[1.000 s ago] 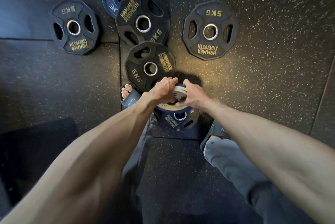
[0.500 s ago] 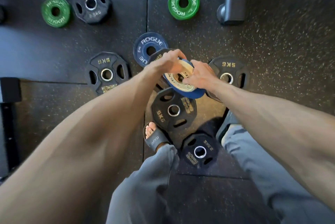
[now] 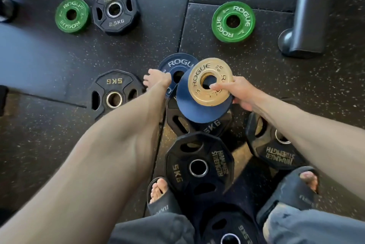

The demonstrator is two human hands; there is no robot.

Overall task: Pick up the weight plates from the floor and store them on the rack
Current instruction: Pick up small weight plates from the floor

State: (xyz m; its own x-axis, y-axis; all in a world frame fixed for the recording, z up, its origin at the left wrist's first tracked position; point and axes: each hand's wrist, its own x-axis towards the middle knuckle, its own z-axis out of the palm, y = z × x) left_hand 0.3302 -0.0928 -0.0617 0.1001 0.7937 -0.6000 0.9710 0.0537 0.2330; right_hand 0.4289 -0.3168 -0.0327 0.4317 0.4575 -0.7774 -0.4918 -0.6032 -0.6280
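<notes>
Now, right hand (image 3: 242, 93): grips gold plate (image 3: 205, 97) and held blue plate (image 3: 189, 109), thumb in hole.
Left hand (image 3: 157, 79): by floor blue plate (image 3: 173, 64); fingers too hard to see.

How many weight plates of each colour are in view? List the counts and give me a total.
Black plates: 6
Green plates: 2
Blue plates: 2
Gold plate: 1, held with one blue in the right hand
Total: 11
</notes>
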